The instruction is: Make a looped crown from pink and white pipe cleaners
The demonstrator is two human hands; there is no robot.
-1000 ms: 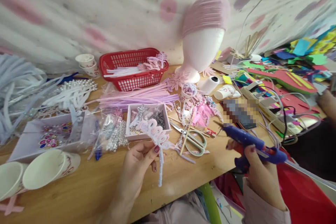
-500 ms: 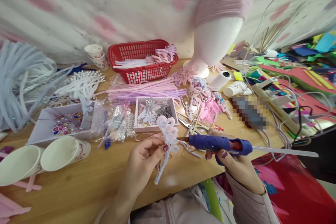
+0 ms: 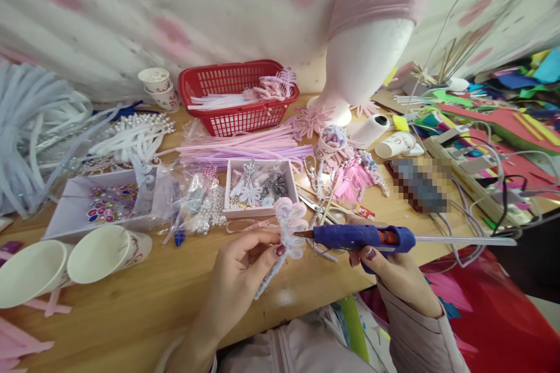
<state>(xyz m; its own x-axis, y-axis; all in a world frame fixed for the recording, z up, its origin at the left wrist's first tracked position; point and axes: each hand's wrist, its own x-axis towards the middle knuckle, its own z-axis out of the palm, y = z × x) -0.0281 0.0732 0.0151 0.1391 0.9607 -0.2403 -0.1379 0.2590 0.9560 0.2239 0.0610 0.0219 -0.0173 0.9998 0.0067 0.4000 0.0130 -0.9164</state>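
Between thumb and fingers, my left hand (image 3: 249,265) pinches a pipe-cleaner flower (image 3: 290,226) with pale pink and white loops and a bluish stem that slants down to the left. My right hand (image 3: 394,268) is wrapped round a blue hot glue gun (image 3: 359,238), with a clear glue stick (image 3: 464,240) jutting from its back end. The gun's nozzle points left and meets the loops of the flower, or nearly so; I cannot tell whether glue is coming out. Scissors (image 3: 312,204) lie just behind the gun, partly hidden.
A white box (image 3: 227,204) of charms and a box (image 3: 65,210) of gems stand behind my left hand. Paper cups (image 3: 98,256) are at the left. Farther back are a red basket (image 3: 245,122), pipe cleaners (image 3: 236,148) and a foam head (image 3: 367,64). Cables (image 3: 455,239) run at the right.
The flower has tilted to the right and turned, bringing its loops up to the glue gun's nozzle. The glue gun has shifted slightly left. Both hands keep their hold.
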